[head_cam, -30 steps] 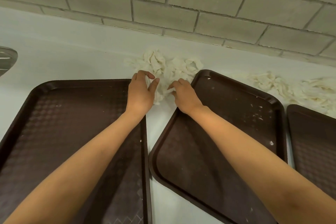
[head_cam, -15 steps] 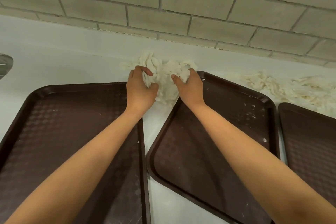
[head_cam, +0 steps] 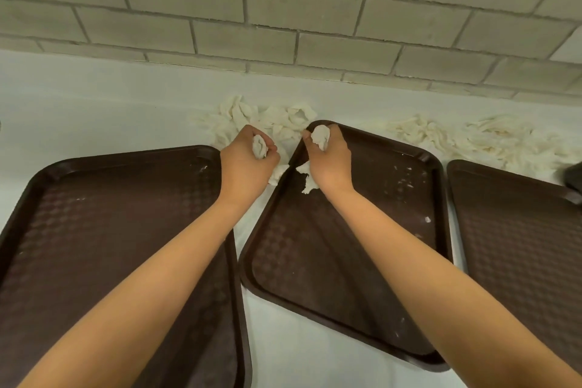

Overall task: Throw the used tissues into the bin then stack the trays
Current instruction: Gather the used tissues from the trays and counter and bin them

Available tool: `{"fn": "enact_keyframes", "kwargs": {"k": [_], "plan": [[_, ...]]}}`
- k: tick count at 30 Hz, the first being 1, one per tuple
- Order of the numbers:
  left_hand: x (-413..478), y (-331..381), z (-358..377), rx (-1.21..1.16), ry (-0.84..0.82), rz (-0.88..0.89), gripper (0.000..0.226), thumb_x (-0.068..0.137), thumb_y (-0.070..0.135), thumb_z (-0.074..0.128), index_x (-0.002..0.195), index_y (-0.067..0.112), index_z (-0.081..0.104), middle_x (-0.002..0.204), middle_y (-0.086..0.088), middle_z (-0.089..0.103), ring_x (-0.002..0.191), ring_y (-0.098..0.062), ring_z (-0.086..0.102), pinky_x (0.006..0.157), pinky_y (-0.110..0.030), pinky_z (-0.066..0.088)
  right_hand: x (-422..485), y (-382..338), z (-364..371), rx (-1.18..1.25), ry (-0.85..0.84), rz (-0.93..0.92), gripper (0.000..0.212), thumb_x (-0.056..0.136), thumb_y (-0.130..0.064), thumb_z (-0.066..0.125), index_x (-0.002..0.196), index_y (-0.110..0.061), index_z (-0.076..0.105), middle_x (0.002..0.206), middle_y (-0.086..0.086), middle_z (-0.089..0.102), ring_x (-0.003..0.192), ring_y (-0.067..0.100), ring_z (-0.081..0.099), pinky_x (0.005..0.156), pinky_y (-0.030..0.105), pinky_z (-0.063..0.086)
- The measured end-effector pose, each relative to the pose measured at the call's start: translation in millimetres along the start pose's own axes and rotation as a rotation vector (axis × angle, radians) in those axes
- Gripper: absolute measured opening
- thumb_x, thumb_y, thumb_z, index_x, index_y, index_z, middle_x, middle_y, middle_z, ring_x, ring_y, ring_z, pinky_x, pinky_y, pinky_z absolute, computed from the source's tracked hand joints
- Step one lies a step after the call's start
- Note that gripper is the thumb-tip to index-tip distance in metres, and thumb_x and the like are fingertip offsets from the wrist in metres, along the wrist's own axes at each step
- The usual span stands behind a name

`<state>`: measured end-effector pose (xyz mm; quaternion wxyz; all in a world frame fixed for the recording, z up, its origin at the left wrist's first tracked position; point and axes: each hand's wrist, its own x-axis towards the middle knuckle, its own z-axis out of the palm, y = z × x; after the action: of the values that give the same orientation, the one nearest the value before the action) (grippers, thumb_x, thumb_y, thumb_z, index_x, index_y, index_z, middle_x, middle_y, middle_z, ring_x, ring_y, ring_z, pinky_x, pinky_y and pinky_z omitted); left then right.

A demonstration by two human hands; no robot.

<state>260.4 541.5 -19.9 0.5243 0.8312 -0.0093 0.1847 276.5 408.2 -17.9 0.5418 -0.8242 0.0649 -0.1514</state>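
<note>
The left tray (head_cam: 94, 230) runs off the left and near edges, the right tray (head_cam: 519, 246) off the right and near ones. A dark thing (head_cam: 574, 178) at the far right is cut off and cannot be identified. The left hand (head_cam: 248, 164) hides most of the left wad (head_cam: 259, 146) it grips, and the right hand (head_cam: 330, 161) most of the right wad (head_cam: 320, 135). The specks (head_cam: 404, 179) on the middle tray (head_cam: 315, 261) are too small to tell.

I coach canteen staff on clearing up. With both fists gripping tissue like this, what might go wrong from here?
1. A loose strip dangles below the right hand over the middle tray; it may drop off on the way to the bin.
2. The left hand and right hand grip only small wads, while the near pile and the far pile lie on the counter; leftovers could get missed.
3. Paper crumbs lie on the middle tray; stacking may trap them.
</note>
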Motion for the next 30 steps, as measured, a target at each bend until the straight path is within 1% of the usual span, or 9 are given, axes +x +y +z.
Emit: {"fn": "enact_keyframes", "kwargs": {"k": [2, 6, 8, 11, 15, 18, 20, 24, 30], "plan": [[-8.5, 6.1, 4.5, 0.022, 0.002, 0.023, 0.009, 0.075, 0.005, 0.065, 0.081, 0.004, 0.059, 0.080, -0.002, 0.066, 0.074, -0.013, 0.060, 0.066, -0.013, 0.044, -6.4, 2.1, -9.6, -0.033, 0.010, 0.019, 0.022, 0.094, -0.030, 0.051, 0.102, -0.010, 0.047, 0.084, -0.001, 0.053, 0.080, 0.015, 0.052, 0.053, 0.015, 0.037], [-27.4, 21.3, 12.1, 0.033, 0.003, 0.045, 0.017, 0.071, 0.009, 0.072, 0.072, 0.011, 0.054, 0.065, 0.008, 0.056, 0.060, -0.006, 0.052, 0.056, -0.004, 0.038, -22.0, 5.9, -29.9, -0.077, 0.010, 0.037, 0.025, 0.092, -0.029, 0.054, 0.104, -0.008, 0.048, 0.083, -0.006, 0.051, 0.078, 0.011, 0.052, 0.051, 0.007, 0.037], [-38.6, 28.3, 16.2, 0.042, -0.011, 0.038, 0.025, 0.071, 0.012, 0.073, 0.066, 0.016, 0.049, 0.062, 0.006, 0.052, 0.058, -0.007, 0.049, 0.054, -0.006, 0.037, -32.6, 6.8, -42.2, -0.088, 0.011, 0.014, 0.026, 0.091, -0.029, 0.056, 0.103, -0.007, 0.051, 0.082, -0.002, 0.054, 0.084, 0.018, 0.054, 0.053, 0.016, 0.038], [-56.6, 40.8, 22.0, 0.068, -0.066, 0.011, 0.034, 0.073, 0.011, 0.070, 0.062, 0.024, 0.040, 0.059, 0.007, 0.045, 0.056, -0.008, 0.044, 0.049, -0.008, 0.034, -49.3, 4.7, -63.5, -0.064, 0.011, 0.006, 0.035, 0.091, -0.027, 0.057, 0.113, 0.000, 0.052, 0.103, 0.014, 0.060, 0.099, 0.029, 0.055, 0.070, 0.025, 0.039], [-85.0, 60.1, 32.0, 0.071, -0.104, 0.011, 0.038, 0.070, -0.003, 0.059, 0.059, 0.024, 0.036, 0.057, 0.005, 0.040, 0.054, -0.011, 0.037, 0.053, -0.021, 0.033, -66.6, 12.6, -92.6, -0.063, -0.040, 0.009, 0.020, 0.091, -0.026, 0.057, 0.096, -0.007, 0.053, 0.080, 0.002, 0.054, 0.078, 0.018, 0.056, 0.060, 0.024, 0.039], [-111.2, 76.1, 43.6, 0.092, -0.107, -0.010, 0.028, 0.070, -0.005, 0.058, 0.063, 0.017, 0.040, 0.059, 0.004, 0.040, 0.057, -0.012, 0.038, 0.056, -0.023, 0.034, -80.4, 23.3, -118.1, -0.085, -0.084, 0.002, 0.019, 0.091, -0.024, 0.056, 0.081, -0.015, 0.042, 0.067, -0.009, 0.043, 0.059, 0.008, 0.044, 0.058, 0.019, 0.035], [-132.3, 88.6, 54.0, 0.110, -0.085, -0.013, 0.022, 0.073, -0.002, 0.058, 0.066, 0.013, 0.043, 0.060, 0.004, 0.041, 0.057, -0.011, 0.041, 0.056, -0.021, 0.036, -90.9, 29.6, -137.8, -0.116, -0.116, -0.007, 0.018, 0.091, -0.025, 0.054, 0.085, -0.016, 0.041, 0.069, -0.011, 0.041, 0.060, 0.008, 0.043, 0.057, 0.017, 0.035], [-174.3, 111.9, 74.8, 0.069, -0.030, 0.020, 0.037, 0.078, -0.004, 0.054, 0.061, 0.023, 0.036, 0.062, 0.008, 0.041, 0.057, -0.005, 0.047, 0.054, -0.007, 0.037, -111.7, 43.0, -175.6, -0.122, -0.156, -0.069, 0.016, 0.090, -0.024, 0.054, 0.083, -0.014, 0.045, 0.067, -0.008, 0.045, 0.059, 0.009, 0.044, 0.055, 0.020, 0.037], [-221.2, 133.3, 99.9, 0.015, 0.045, 0.010, 0.034, 0.082, 0.000, 0.056, 0.062, 0.025, 0.044, 0.080, -0.005, 0.061, 0.078, -0.012, 0.060, 0.067, -0.008, 0.045, -139.9, 58.7, -223.7, -0.091, -0.182, -0.077, 0.017, 0.091, -0.023, 0.054, 0.078, -0.018, 0.044, 0.068, -0.008, 0.045, 0.060, 0.008, 0.043, 0.053, 0.013, 0.037]]}}
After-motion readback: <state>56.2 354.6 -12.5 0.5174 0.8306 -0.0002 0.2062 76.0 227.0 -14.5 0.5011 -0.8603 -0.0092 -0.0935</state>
